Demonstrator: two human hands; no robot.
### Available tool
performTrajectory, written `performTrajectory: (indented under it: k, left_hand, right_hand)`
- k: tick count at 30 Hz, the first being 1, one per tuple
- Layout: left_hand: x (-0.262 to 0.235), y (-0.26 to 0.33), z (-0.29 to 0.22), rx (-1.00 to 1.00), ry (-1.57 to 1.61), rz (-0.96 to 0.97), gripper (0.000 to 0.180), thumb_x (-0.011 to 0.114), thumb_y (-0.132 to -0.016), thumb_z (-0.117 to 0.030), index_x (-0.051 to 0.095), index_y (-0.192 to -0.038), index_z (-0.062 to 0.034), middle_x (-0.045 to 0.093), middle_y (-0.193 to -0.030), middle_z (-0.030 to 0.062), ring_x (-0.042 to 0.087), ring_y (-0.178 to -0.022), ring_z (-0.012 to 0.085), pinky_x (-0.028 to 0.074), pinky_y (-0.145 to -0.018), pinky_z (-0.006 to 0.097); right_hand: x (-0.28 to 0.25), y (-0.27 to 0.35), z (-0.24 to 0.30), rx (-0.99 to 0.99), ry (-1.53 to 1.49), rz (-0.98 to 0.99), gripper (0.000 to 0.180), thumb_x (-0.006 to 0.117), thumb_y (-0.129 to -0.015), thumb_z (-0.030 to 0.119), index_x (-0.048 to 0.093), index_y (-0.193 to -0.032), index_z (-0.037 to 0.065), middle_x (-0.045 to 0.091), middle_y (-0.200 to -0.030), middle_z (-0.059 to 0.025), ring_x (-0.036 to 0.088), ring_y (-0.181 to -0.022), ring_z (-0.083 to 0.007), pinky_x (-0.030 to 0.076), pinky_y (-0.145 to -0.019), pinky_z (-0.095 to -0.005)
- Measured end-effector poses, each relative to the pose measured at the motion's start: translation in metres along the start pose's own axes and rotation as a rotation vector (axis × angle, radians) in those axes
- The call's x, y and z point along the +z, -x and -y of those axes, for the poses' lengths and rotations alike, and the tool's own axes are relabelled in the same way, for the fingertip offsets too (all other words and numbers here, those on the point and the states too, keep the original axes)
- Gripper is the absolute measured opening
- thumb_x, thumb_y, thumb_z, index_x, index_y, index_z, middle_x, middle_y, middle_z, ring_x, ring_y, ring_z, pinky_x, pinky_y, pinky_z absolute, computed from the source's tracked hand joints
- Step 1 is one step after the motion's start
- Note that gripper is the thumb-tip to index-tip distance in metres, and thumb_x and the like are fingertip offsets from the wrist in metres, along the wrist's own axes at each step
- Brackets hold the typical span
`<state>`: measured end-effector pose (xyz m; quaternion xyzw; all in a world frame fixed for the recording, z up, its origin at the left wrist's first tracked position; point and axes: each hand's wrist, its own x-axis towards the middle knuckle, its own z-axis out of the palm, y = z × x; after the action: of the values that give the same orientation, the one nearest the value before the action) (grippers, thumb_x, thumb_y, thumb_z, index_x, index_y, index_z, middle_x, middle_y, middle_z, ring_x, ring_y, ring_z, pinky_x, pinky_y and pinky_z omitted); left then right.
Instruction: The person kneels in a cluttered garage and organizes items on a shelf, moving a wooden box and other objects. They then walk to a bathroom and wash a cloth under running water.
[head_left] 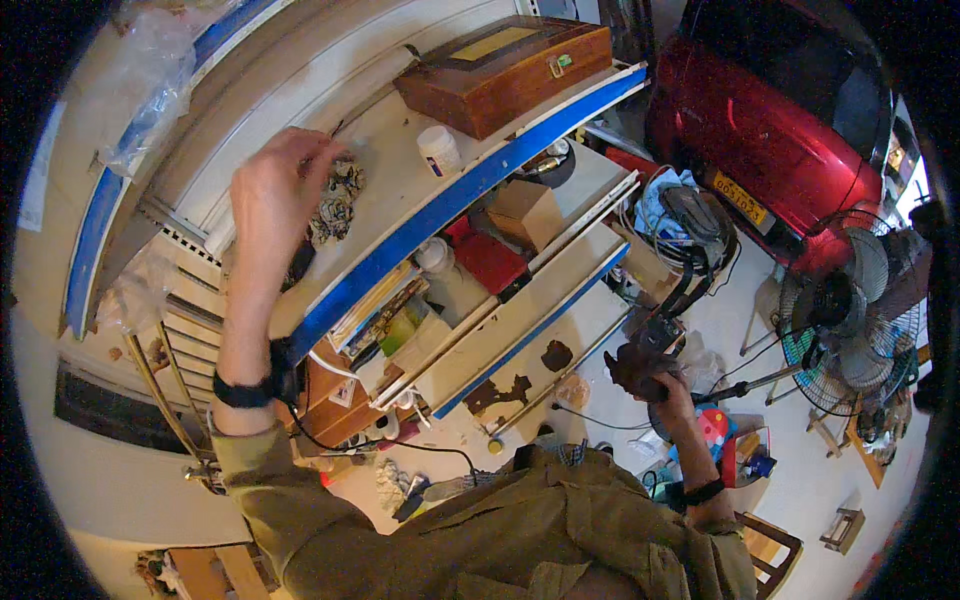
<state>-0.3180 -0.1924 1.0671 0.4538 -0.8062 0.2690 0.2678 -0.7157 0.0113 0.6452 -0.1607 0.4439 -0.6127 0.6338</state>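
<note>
Brown crumpled material [632,366] is grasped in the right hand [672,393] — the left hand [272,182] curls beside a patterned bundle [337,205] — whether gripping anything, I cannot tell.

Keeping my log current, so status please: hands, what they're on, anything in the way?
Left hand raised beside crumpled patterned bundle, contact unclear. Right hand gripping dark brown item. Right of bundle, on shelf: white jar, wooden box.
</note>
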Motion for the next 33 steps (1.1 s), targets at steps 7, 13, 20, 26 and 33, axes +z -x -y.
performTrajectory:
  k: [7, 13, 20, 26, 33]
  left_hand:
    - [0.045, 0.132, -0.109, 0.318, 0.289, 0.327, 0.024, 0.067, -0.084, -0.019, 0.071, -0.107, -0.0137, 0.069, -0.111, 0.0058, 0.069, -0.09, 0.0235, 0.056, -0.077, 0.034]
    - [0.088, 0.138, -0.16, 0.284, 0.173, 0.052, 0.029, 0.066, -0.085, -0.016, 0.067, -0.114, -0.0134, 0.069, -0.101, 0.0053, 0.062, -0.064, 0.0228, 0.053, -0.055, 0.036]
    - [0.124, 0.011, -0.02, -0.248, 0.064, -0.058, 0.088, 0.084, -0.072, -0.034, 0.039, -0.141, -0.0011, 0.069, -0.1, 0.0179, 0.069, -0.074, 0.0204, 0.054, -0.066, 0.034]
    - [0.149, -0.052, -0.016, -0.705, 0.405, 0.632, 0.084, 0.087, -0.065, -0.033, 0.051, -0.131, 0.0032, 0.071, -0.088, 0.0174, 0.071, -0.071, 0.0245, 0.057, -0.06, 0.034]
    - [0.175, -0.086, 0.041, -0.768, 0.227, 0.552, 0.052, 0.089, -0.062, -0.031, 0.071, -0.096, 0.004, 0.071, -0.083, 0.0156, 0.072, -0.064, 0.022, 0.056, -0.051, 0.03]
  right_hand:
    - [-0.002, -0.001, 0.014, 0.031, -0.099, 0.196, 0.051, 0.057, -0.088, 0.012, 0.044, -0.136, 0.004, 0.06, -0.122, -0.0159, 0.066, -0.102, -0.0329, 0.058, -0.083, -0.0433]
    - [-0.007, 0.004, 0.027, 0.125, -0.137, 0.168, 0.048, 0.06, -0.087, 0.013, 0.045, -0.132, 0.005, 0.059, -0.123, -0.014, 0.064, -0.107, -0.0305, 0.057, -0.087, -0.045]
    - [-0.034, 0.012, 0.021, 0.104, -0.108, 0.268, 0.053, 0.065, -0.085, 0.026, 0.045, -0.133, 0.015, 0.056, -0.125, -0.0074, 0.06, -0.11, -0.0272, 0.056, -0.08, -0.0478]
    - [-0.041, 0.008, 0.016, 0.049, -0.246, 0.181, 0.04, 0.061, -0.087, 0.02, 0.052, -0.122, 0.003, 0.063, -0.117, -0.0138, 0.066, -0.101, -0.0313, 0.06, -0.074, -0.0496]
    - [-0.05, -0.002, 0.009, 0.011, -0.295, 0.041, 0.036, 0.059, -0.087, 0.018, 0.053, -0.12, 0.005, 0.064, -0.114, -0.0132, 0.067, -0.098, -0.0311, 0.06, -0.074, -0.0466]
